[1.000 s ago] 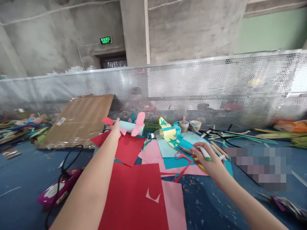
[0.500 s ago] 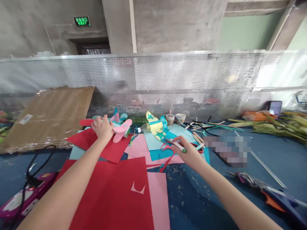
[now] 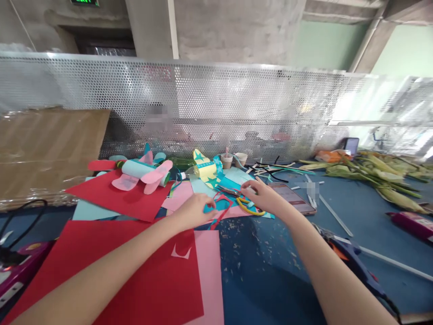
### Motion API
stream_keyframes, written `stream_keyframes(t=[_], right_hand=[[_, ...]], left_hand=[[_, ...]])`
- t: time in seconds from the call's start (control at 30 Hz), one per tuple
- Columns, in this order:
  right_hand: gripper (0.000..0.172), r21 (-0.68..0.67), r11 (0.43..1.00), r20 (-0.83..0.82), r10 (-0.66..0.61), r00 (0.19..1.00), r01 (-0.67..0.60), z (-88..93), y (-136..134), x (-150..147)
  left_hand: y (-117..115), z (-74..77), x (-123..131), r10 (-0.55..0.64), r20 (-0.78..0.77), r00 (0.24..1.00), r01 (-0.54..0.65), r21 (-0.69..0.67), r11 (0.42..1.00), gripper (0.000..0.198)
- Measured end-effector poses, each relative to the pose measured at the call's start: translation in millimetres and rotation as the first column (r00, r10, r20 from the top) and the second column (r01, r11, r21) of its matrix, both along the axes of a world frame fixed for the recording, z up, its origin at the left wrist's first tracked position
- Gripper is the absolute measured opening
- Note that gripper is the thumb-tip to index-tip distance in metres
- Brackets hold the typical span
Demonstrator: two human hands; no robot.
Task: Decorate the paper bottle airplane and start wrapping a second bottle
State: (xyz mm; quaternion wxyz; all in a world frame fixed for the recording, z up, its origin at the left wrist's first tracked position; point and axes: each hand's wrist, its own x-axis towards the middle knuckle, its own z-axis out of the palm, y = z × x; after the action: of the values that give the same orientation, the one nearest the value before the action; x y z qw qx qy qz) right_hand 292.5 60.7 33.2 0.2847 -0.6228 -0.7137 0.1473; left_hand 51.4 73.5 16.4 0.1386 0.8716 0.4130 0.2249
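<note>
Since half second ago, our left hand [image 3: 196, 210] has left pale-blue, pink-finned, paper-wrapped bottle [image 3: 137, 169], drawn nearer and right. Bottle lies well apart, far left of that hand, on pointed red paper sheet [image 3: 131, 204]. Yellow-handled metal scissors [image 3: 230, 191] just below our right hand [image 3: 260, 194]. Left fingers curled, narrow gap, beside thin red paper strip [image 3: 223, 217] (contact unclear to us). Right fingers bent; we cannot tell what they hold.

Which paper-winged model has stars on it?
The yellow model, on the right, with blue stars on its wings; the pale blue model to its left has pink wings and shows no stars.
</note>
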Motion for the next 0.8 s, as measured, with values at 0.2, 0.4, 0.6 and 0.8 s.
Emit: stream_keyframes(t=[0.2, 0.4, 0.6, 0.8], right_hand=[[0.024, -0.202, 0.978, 0.373, 0.034, 0.927, 0.046, 8.9, -7.0, 39.8], [0.019, -0.304, 0.945, 0.397, 0.011, 0.918, 0.120, -2.2, -1.8, 52.3], [0.014, -0.289, 0.946, 0.398, -0.018, 0.917, 0.144, -11.1, -0.6, 51.9], [0.010, -0.192, 0.967, 0.431, -0.071, 0.900, 0.168, -12.8, 5.6, 47.5]], left_hand=[[-10.8, -6.2, 11.7, -0.025, -0.014, 1.000, 0.022, -0.145, 0.989, 0.014], [-6.3, -7.3, 16.3, -0.066, 0.009, 0.998, 0.066, -0.229, 0.971, 0.018], [8.4, -13.8, 24.6, 0.051, 0.063, 0.997, -0.041, -0.154, 0.987, 0.009], [68.7, -2.0, -3.7, 0.373, 0.041, 0.927, -0.375, 0.064, 0.925, 0.014]])
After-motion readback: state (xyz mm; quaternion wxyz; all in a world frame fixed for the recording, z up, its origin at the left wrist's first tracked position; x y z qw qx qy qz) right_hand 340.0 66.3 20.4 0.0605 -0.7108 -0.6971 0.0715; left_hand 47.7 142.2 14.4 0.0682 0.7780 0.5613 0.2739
